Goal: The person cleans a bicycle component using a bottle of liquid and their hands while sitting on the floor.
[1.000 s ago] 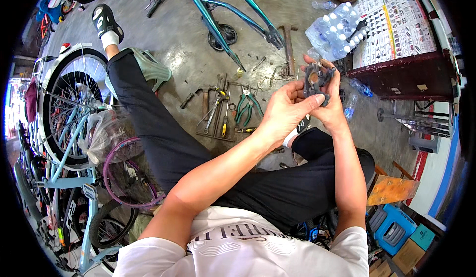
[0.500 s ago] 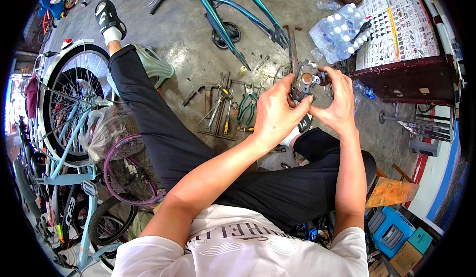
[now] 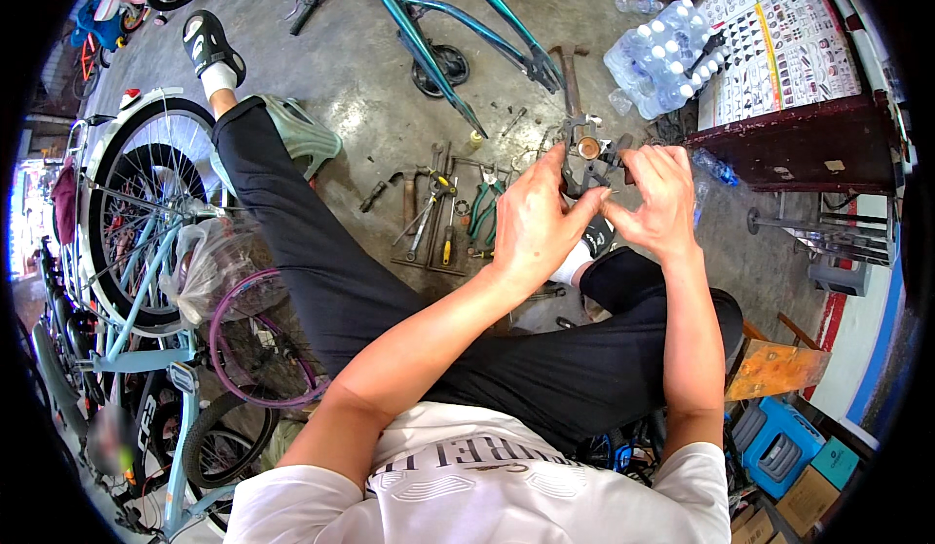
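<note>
Above my right knee, both hands hold up a small dark metal bike part (image 3: 587,148) with a round copper-brown face, possibly a brake caliper. Its lower portion is partly covered by my fingers. My left hand (image 3: 536,215) is closed on the part's left side, with the thumb pointing toward its lower edge. On the other side, my right hand (image 3: 659,201) has curled fingers and a thumb pressed near the bottom of the part. The two thumb tips almost meet. A hammer (image 3: 569,75) lies on the floor just beyond the part.
Hand tools, including green-handled pliers (image 3: 484,211), are laid out between my legs. Ahead is a teal bike frame (image 3: 443,52). A pack of water bottles (image 3: 666,60) stands near a dark red cabinet (image 3: 789,140). To my left are a bike wheel (image 3: 102,184), a purple rim (image 3: 216,341) and a pale green stool (image 3: 317,137).
The part has tilted and shifted slightly left in my hands. My right fingers have curled in more, where they were spread wider around it before.
</note>
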### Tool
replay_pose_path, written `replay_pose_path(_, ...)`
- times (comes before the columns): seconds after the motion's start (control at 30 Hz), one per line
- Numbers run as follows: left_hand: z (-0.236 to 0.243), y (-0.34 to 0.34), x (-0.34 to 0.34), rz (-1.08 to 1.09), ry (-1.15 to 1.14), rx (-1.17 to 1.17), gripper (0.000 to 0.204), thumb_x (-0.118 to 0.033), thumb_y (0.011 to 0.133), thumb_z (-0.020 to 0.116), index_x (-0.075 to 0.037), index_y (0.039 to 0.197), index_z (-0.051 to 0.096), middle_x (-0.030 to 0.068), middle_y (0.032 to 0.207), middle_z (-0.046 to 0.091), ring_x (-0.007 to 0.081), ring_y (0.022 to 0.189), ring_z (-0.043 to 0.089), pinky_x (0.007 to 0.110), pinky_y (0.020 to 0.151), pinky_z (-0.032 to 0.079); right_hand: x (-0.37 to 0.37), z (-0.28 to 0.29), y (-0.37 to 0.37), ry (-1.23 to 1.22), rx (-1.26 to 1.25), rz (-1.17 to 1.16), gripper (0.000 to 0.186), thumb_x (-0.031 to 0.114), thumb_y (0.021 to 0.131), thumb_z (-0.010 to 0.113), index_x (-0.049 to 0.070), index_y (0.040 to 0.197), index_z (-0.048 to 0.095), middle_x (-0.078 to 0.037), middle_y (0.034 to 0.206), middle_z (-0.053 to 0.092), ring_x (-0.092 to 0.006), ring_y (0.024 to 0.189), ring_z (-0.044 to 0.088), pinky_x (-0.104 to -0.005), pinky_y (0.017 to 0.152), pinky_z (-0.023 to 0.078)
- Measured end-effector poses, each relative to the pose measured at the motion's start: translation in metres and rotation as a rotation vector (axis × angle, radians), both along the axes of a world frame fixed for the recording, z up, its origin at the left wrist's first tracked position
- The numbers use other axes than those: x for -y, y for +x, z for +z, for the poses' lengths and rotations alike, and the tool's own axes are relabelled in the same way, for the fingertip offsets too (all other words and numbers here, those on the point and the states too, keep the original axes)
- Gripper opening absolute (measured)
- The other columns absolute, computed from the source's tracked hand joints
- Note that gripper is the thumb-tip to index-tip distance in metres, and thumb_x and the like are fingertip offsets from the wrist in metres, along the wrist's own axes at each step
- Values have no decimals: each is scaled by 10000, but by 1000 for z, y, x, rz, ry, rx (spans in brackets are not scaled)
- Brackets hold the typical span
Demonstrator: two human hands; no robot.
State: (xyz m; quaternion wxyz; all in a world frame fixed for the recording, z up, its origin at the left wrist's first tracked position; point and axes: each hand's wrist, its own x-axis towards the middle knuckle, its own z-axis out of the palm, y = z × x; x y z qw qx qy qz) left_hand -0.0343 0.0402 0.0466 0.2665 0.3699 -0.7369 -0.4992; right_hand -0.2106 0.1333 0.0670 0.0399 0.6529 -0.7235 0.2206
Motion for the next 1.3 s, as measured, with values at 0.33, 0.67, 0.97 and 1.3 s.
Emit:
replay_pose_path(0.33,-14,1,-5,83,-44,-12,723,-265,835,939,108,1378,641,93,716,637,162,584,622,334,566,517,0,-9,5,-54,30,52,475,262,673,902,10,1023,702,-100,832,606,-314,787,597,-431,799,428)
replay_pose_path(0.67,-14,4,-2,44,26,43,764,-266,847,940,140,1405,611,80,724,649,118,595,618,303,568,515,3,-9,7,-50,11,72,474,271,676,907,11,1017,705,-96,823,597,-313,785,589,-433,793,428)
replay_pose_path(0.97,-12,7,-7,18,43,90,692,-285,849,894,108,1359,639,210,896,727,310,716,736,434,689,588,3,-7,1,-26,21,48,579,308,588,925,16,1045,723,-88,833,602,-295,809,607,-426,823,439)
replay_pose_path(1.3,-26,4,-12,29,-84,5,633,-222,831,909,61,1347,677,118,796,645,201,614,646,365,598,542,2,-13,3,126,114,-4,909,311,608,914,26,1413,602,-125,1049,640,-356,1030,631,-458,994,452)
